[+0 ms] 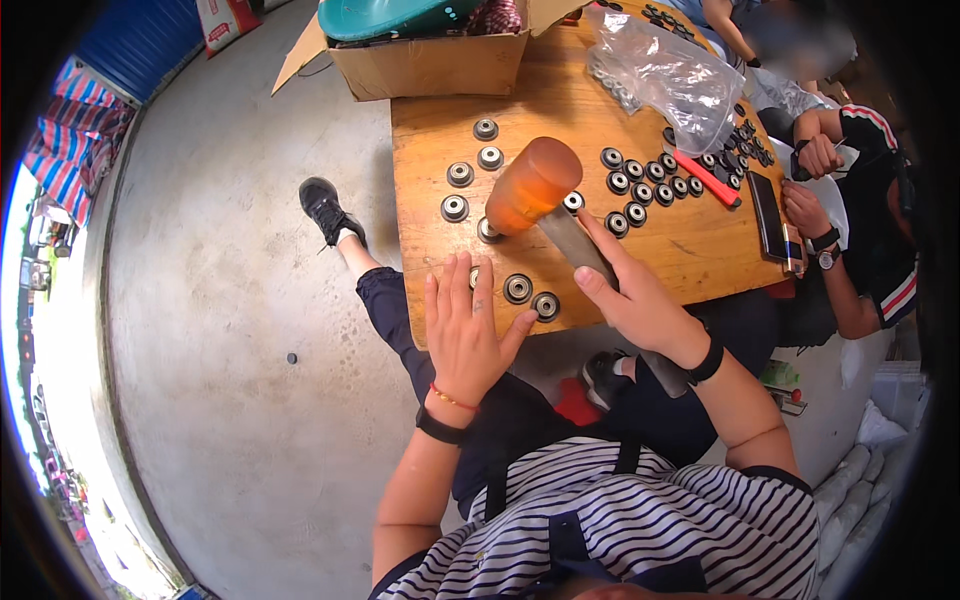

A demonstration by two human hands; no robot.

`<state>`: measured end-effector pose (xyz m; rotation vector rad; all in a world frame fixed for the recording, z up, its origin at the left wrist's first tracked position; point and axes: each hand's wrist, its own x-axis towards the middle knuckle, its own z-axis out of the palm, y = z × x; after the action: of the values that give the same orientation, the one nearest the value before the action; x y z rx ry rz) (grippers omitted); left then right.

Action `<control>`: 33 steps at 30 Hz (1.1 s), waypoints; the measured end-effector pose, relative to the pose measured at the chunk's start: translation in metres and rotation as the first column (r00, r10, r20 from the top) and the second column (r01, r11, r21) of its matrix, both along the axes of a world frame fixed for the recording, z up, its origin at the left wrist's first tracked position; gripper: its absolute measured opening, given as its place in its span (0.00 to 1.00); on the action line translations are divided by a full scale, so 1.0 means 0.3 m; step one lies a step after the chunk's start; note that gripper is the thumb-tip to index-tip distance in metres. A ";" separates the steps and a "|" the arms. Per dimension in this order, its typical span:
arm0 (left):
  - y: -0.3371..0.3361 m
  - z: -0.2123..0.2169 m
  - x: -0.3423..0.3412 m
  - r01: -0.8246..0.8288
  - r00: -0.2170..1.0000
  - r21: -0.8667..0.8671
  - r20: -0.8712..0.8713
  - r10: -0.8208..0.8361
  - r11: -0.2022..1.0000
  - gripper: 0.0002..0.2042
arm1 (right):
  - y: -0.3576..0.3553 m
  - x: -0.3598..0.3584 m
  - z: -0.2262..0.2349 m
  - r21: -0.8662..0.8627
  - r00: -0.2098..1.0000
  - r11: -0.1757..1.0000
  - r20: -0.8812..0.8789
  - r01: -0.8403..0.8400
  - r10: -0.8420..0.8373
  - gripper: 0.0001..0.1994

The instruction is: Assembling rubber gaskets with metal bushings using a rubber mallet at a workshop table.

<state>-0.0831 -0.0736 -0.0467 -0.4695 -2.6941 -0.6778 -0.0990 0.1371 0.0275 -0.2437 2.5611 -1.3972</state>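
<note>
My right hand (650, 312) is wrapped round the grey handle of a mallet (535, 185) with a translucent orange head. The head is over the table, and its lower end overlaps a black wheel (487, 233) with a metal bearing in its centre; I cannot tell whether they touch. My left hand (466, 330) lies at the table's near edge, fingers stretched out, partly covering another wheel (474, 277). By its thumb are two more such wheels, one at the edge (546, 306) and one just beyond (518, 289). Several others stand farther left.
The wooden table (660, 260) also bears a cluster of wheels (637, 190), a red cutter knife (708, 180), a clear plastic bag (670, 75) and a dark phone (768, 215). An open cardboard box (430, 68) stands at the far left. A co-worker's hands (810, 205) are at the right side.
</note>
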 end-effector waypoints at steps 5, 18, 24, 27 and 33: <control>0.061 0.029 0.018 0.039 0.986 -0.152 0.163 -0.014 0.988 0.46 | 0.131 0.218 0.032 -0.364 0.954 0.904 0.270 0.225 -0.129 0.31; 0.302 0.064 -0.344 0.312 0.916 -0.285 0.343 -0.207 0.906 0.39 | 0.260 0.414 -0.025 -0.529 0.926 0.770 0.311 0.357 -0.215 0.31; 0.156 0.082 -0.575 0.160 0.971 -0.492 0.232 -0.048 0.856 0.35 | 0.274 0.403 -0.015 -0.516 0.941 0.797 0.285 0.313 -0.185 0.30; 0.062 0.045 -0.573 0.283 0.920 -0.283 0.351 -0.176 0.916 0.34 | 0.269 0.392 -0.009 -0.493 0.939 0.813 0.293 0.311 -0.182 0.31; 0.000 0.081 -0.274 0.393 0.904 -0.311 0.303 -0.302 0.865 0.35 | 0.235 0.382 -0.014 -0.463 0.932 0.829 0.318 0.312 -0.173 0.31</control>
<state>-0.1652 -0.0736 -0.0224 -1.0591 -3.0142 -0.3273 0.0155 0.2075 0.0233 0.1965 2.0175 -2.0364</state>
